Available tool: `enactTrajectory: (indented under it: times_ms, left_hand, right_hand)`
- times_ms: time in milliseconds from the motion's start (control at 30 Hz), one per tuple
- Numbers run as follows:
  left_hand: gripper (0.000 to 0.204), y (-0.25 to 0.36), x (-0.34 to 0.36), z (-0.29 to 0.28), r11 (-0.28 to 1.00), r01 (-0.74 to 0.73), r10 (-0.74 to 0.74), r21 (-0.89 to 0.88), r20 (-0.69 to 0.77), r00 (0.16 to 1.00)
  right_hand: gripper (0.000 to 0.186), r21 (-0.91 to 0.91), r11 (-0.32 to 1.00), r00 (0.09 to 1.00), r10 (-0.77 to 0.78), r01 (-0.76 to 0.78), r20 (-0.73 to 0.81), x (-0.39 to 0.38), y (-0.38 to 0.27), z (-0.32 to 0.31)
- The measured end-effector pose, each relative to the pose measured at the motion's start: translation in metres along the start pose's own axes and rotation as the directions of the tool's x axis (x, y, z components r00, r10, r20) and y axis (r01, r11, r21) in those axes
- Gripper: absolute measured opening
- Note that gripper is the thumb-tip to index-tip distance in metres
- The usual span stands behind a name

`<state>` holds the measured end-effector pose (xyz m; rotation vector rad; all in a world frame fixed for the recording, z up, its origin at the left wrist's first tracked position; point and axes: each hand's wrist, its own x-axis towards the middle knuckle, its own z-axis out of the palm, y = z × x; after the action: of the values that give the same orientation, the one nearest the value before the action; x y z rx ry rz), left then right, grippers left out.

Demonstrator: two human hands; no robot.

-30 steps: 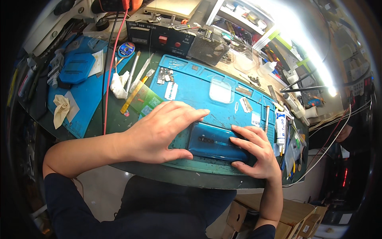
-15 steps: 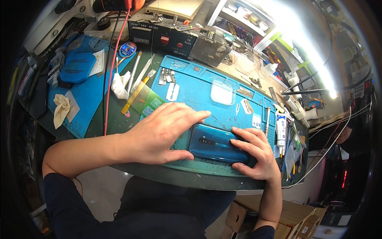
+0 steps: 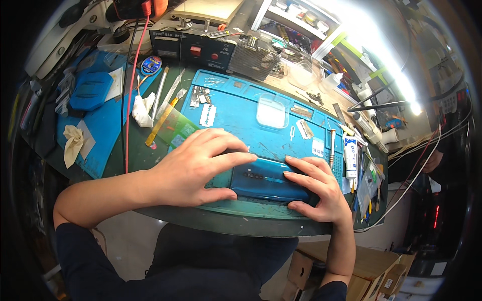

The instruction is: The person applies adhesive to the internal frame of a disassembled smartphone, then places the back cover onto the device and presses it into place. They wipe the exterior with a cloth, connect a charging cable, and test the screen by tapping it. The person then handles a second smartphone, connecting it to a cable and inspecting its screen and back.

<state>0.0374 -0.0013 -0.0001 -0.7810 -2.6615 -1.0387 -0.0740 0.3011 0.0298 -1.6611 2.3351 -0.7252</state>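
Observation:
A glossy blue smartphone lies back up on the blue work mat, with a row of dark camera lenses near its left end. My left hand spans that end, index fingertip at the far corner and thumb at the near corner. Its middle finger is raised a little beyond the far edge. Across the other end, my right hand grips the smartphone, fingers over the far side and thumb on the near side. The right fingers cover part of its back.
Behind the smartphone lie a clear plastic box, razor blades and a screwdriver. A white glue tube is to the right. A red cable crosses the left side. A black equipment box stands at the back.
The view has shifted slightly, so the bench appears a little further left. My left index finger has come down to the smartphone's far corner and its middle finger now stands apart. My right hand keeps its grip.

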Motion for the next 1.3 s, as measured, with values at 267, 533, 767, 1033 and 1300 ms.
enactTrajectory:
  times_ms: [267, 533, 767, 1033, 1300]
  left_hand:
    - [0.066, 0.0, -0.001, -0.002, 1.0, -0.002, 0.001, 0.015, 0.012, 1.0]
    - [0.066, 0.001, 0.0, -0.001, 1.0, -0.002, 0.001, 0.026, 0.033, 0.999]
    - [0.066, 0.005, 0.001, 0.0, 0.995, 0.007, -0.012, 0.099, 0.049, 0.999]
    - [0.064, 0.015, 0.003, 0.002, 0.983, -0.044, 0.036, 0.176, 0.048, 0.998]
    - [0.065, 0.031, 0.01, 0.001, 0.917, -0.103, 0.064, 0.387, 0.112, 0.992]
  right_hand:
    - [0.06, -0.018, 1.0, 1.0, -0.01, 0.01, -0.007, 0.0, 0.001, 0.001]
    - [0.059, -0.013, 1.0, 1.0, -0.015, 0.015, -0.01, -0.004, 0.002, 0.003]
    - [0.06, -0.026, 1.0, 1.0, -0.018, 0.017, -0.01, -0.006, 0.004, 0.004]
    - [0.053, -0.066, 0.998, 0.997, -0.006, 0.001, -0.08, -0.011, -0.004, 0.004]
    - [0.055, -0.376, 0.927, 0.996, -0.024, -0.008, -0.082, -0.017, -0.026, 0.009]
